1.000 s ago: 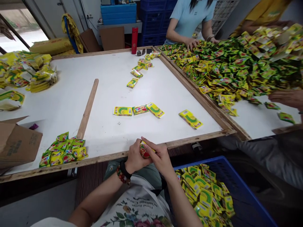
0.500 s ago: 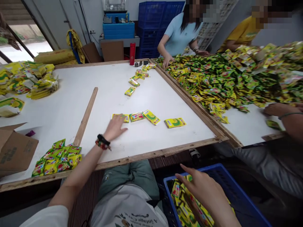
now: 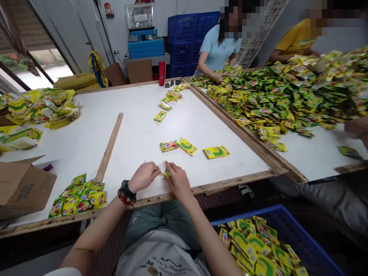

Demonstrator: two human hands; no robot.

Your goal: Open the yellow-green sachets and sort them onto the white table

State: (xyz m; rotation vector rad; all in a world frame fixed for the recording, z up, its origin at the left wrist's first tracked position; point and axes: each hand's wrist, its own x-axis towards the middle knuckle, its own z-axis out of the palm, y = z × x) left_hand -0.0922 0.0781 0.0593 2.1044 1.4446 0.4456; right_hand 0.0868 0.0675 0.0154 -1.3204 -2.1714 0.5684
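The left hand [image 3: 143,177] and right hand [image 3: 178,182] rest together at the near edge of the desk [image 3: 138,134]. A small packet [image 3: 166,173] lies between them on the white surface, partly hidden by the fingers. Right hand: grip narrow, thumb and fingers closed on the packet. Left hand: grip narrow, fingers curled, fingertips at or just beside the packet; contact cannot be confirmed. A beaded bracelet and black wristband [image 3: 126,193] are worn on the left wrist.

Three packets lie ahead of the hands: two adjoining [image 3: 169,145] [image 3: 186,146], one apart to the right [image 3: 216,152]. A wooden strip [image 3: 109,147] lies on the desk to the left, with a loose pile of packets [image 3: 77,197] near its lower end, beside a cardboard box [image 3: 24,188]. A blue crate [image 3: 287,226] of packets sits below the desk, right of the person's knees. A co-worker's hand [image 3: 218,78] is in a large heap of packets [image 3: 273,99] on the adjoining desk.
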